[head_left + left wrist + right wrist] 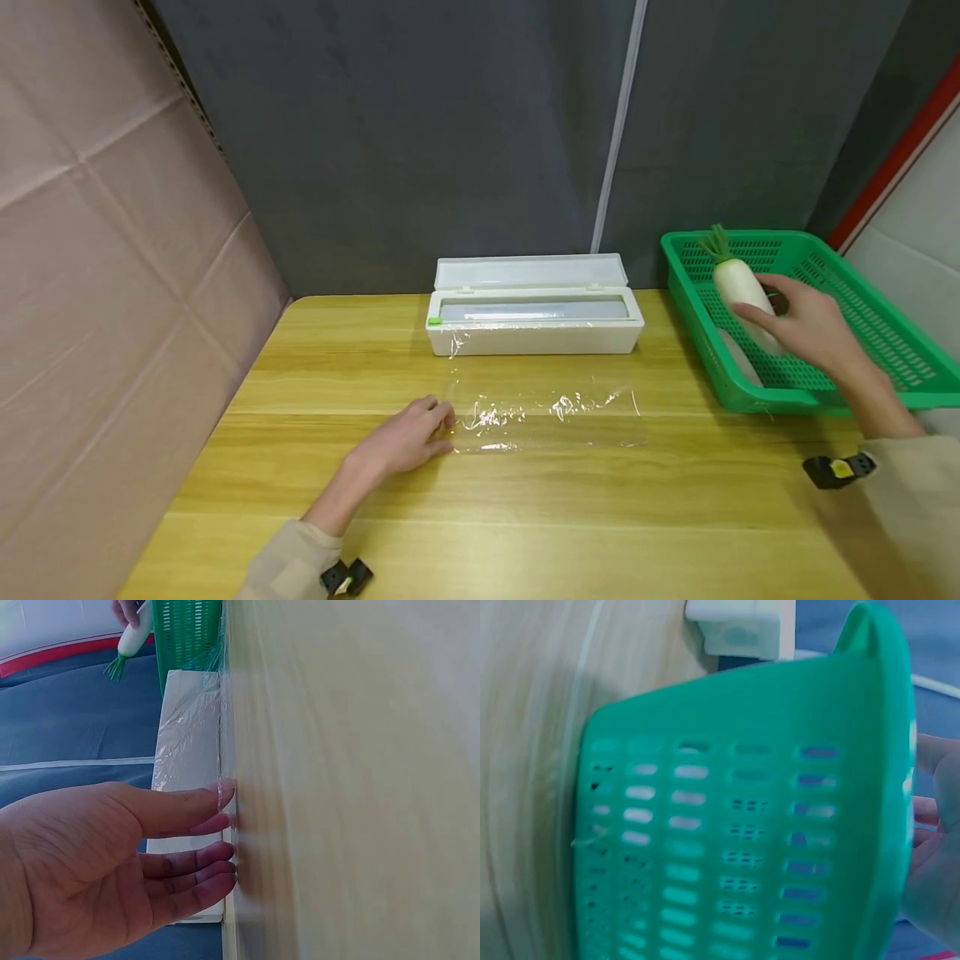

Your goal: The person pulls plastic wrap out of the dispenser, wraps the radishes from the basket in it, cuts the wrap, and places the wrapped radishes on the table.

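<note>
The left hand point(405, 437) pinches plastic wrap point(551, 417), seemingly to hold it flat, while the right hand point(813, 325) grips a radish point(738, 287).

This looks like a screened-off work area, with a grey backdrop point(412, 150), creased side sheet point(105, 300) and wood-grain tabletop point(562, 525).

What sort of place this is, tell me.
Probably a food-wrapping workstation, judging by the white rectangular plastic film dispenser, the clear plastic film and the white, green-topped radish.
</note>
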### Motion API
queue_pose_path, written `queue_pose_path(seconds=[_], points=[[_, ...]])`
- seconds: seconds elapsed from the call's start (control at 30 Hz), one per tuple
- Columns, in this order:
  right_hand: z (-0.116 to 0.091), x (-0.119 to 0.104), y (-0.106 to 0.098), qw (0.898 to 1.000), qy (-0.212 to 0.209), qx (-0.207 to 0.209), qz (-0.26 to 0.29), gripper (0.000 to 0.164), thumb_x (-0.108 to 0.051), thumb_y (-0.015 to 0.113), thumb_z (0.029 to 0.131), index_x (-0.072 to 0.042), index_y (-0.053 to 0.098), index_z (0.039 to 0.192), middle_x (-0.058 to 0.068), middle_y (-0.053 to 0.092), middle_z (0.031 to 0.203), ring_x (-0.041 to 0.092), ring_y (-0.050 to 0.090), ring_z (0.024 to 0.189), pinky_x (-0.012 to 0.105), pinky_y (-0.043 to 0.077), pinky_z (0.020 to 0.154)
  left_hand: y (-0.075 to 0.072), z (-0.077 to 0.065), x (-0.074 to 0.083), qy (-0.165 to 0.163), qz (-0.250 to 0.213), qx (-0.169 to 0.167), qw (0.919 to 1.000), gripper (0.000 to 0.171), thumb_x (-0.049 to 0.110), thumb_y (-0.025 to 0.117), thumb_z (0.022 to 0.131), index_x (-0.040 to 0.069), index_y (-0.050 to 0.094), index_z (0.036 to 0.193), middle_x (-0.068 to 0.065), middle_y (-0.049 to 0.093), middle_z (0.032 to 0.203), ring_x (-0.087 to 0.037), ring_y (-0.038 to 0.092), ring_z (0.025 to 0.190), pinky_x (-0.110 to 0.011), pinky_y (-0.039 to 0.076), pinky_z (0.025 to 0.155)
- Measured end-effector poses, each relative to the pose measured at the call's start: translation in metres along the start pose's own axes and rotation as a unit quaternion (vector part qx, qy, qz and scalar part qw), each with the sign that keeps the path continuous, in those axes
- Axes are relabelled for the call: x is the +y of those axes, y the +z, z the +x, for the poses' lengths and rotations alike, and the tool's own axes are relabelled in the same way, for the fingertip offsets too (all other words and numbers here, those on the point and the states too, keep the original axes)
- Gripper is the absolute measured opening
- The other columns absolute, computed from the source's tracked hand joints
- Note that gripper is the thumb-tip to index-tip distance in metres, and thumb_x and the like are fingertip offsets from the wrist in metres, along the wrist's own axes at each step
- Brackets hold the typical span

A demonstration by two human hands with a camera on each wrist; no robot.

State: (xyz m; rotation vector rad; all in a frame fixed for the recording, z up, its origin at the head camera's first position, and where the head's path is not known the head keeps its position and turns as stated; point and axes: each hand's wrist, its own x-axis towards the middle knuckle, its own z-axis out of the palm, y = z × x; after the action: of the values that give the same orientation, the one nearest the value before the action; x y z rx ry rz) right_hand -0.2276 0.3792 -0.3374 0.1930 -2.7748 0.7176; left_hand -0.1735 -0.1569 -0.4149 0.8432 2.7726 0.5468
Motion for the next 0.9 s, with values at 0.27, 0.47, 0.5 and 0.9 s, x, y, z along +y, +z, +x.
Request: queue_pose_path(seconds=[0.27,0.47,0.5,0.9], points=[[0.001,-0.024,0.0,0.999,-0.037,0.023,0.019,0.061,-0.032,0.071,0.095,0.007,0.053,0.138,0.028,0.063,0.114,0.019,0.056,0.088,0.027,0.041,0.063,-0.001,0.0,0.001,-0.004,-0.005,-0.004,1.0,0.021,0.015,0.073,0.094,0.008,0.062,0.109,-0.002,0.055,0.099,-0.014,0.05,0.083,-0.034,0.05,0.075],[0.003,-0.045,0.006,0.997,-0.065,0.019,0.025,0.058,-0.03,0.074,0.093,0.003,0.055,0.138,0.024,0.063,0.118,0.024,0.059,0.09,0.033,0.045,0.066,0.0,0.0,0.001,-0.01,-0.006,-0.005,0.9999,0.021,0.016,0.073,0.094,0.008,0.062,0.11,-0.002,0.055,0.1,-0.014,0.05,0.083,-0.034,0.05,0.075],[0.003,-0.049,0.007,0.997,-0.072,0.019,0.024,0.058,-0.029,0.074,0.093,0.003,0.056,0.138,0.025,0.063,0.118,0.029,0.059,0.091,0.034,0.046,0.066,0.0,-0.001,0.002,-0.01,-0.005,-0.005,0.9999,0.021,0.016,0.073,0.094,0.008,0.062,0.11,-0.002,0.055,0.1,-0.014,0.05,0.083,-0.034,0.051,0.075],[0.003,-0.092,0.03,0.986,-0.164,0.014,0.021,0.052,-0.015,0.081,0.087,0.001,0.061,0.132,0.016,0.064,0.111,0.023,0.053,0.084,0.034,0.046,0.065,0.0,0.0,0.002,-0.008,-0.001,-0.001,1.0,0.021,0.017,0.074,0.093,0.008,0.062,0.109,-0.001,0.055,0.099,-0.015,0.049,0.083,-0.034,0.05,0.075]])
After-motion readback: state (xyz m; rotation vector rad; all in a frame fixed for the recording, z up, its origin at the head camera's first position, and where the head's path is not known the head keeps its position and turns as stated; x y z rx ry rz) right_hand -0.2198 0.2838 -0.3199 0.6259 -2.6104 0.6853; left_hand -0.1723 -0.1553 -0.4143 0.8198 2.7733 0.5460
